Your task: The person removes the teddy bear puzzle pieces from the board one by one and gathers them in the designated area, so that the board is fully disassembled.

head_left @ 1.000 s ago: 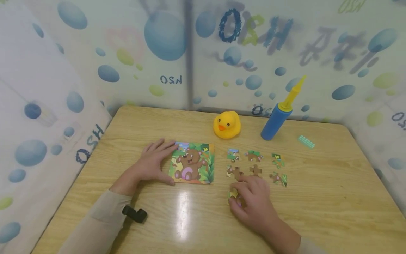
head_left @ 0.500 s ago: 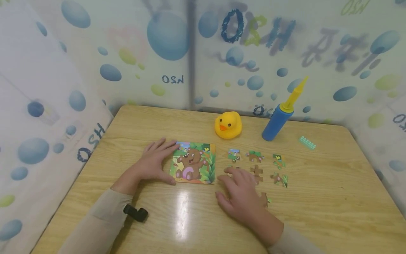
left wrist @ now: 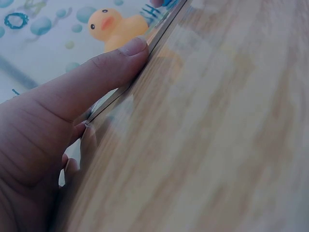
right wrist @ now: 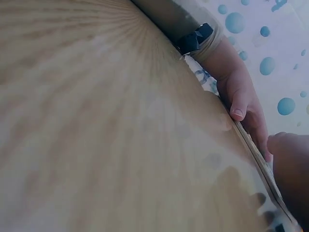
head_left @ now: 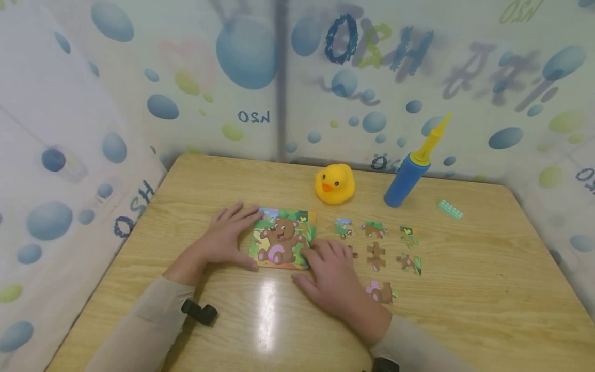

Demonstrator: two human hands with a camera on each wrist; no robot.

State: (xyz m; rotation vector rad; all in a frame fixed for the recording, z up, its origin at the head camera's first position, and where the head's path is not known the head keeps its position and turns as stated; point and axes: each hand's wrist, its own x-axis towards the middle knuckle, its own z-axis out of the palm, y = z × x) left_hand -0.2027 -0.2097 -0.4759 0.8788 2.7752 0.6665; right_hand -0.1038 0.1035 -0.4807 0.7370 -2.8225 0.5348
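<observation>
A square bear picture board [head_left: 281, 240] lies flat on the table. My left hand [head_left: 225, 237] is spread along its left edge, with the index finger at the top corner and the thumb at the bottom corner. In the left wrist view the left thumb [left wrist: 113, 72] lies along the board's thin edge. My right hand [head_left: 337, 284] has its fingertips over the board's right edge, thumb apart near the bottom right corner. Jigsaw pieces of the same bear picture, such as a brown piece [head_left: 376, 256] and a pink-and-brown piece [head_left: 382, 292], lie right of the board. The right hand covers some pieces.
A yellow rubber duck [head_left: 334, 184] sits behind the pieces. Right of it stands a blue hand pump [head_left: 406, 181] with a yellow nozzle, then a mint toy brick [head_left: 450, 209]. A bubble-patterned wall [head_left: 307, 103] rises behind the wooden table [head_left: 483, 289].
My right hand has moved left from over the lower jigsaw pieces to the board's right edge, uncovering pieces at the bottom. The left hand has stayed in place at the board.
</observation>
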